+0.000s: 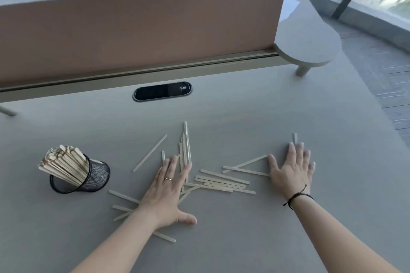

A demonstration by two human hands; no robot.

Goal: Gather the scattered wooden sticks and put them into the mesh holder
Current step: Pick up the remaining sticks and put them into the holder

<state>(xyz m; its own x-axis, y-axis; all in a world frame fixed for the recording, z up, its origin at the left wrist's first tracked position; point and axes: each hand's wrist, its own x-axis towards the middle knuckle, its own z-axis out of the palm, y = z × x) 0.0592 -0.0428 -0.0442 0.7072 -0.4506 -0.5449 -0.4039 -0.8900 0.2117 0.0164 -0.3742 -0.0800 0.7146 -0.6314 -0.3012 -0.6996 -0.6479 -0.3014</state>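
We see both hands flat, fingers spread, on desk (221, 239). Wooden sticks (221, 183) lie scattered between them, long axes mostly crosswise. Left hand (167, 190) presses on sticks, nearer mesh holder (97, 178) toward left edge. Right hand (292, 170) touches stick ends.

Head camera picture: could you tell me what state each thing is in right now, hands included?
Left hand: open, fingers straight, flat on the scattered sticks.
Right hand: open, fingers spread, flat on the desk, over one stick's end.
Scattered wooden sticks: lying loose on the desk, some crossing.
Mesh holder: upright, already packed with sticks.
Sticks in holder: leaning left, poking above the rim.
Desk: grey, bearing all of this.
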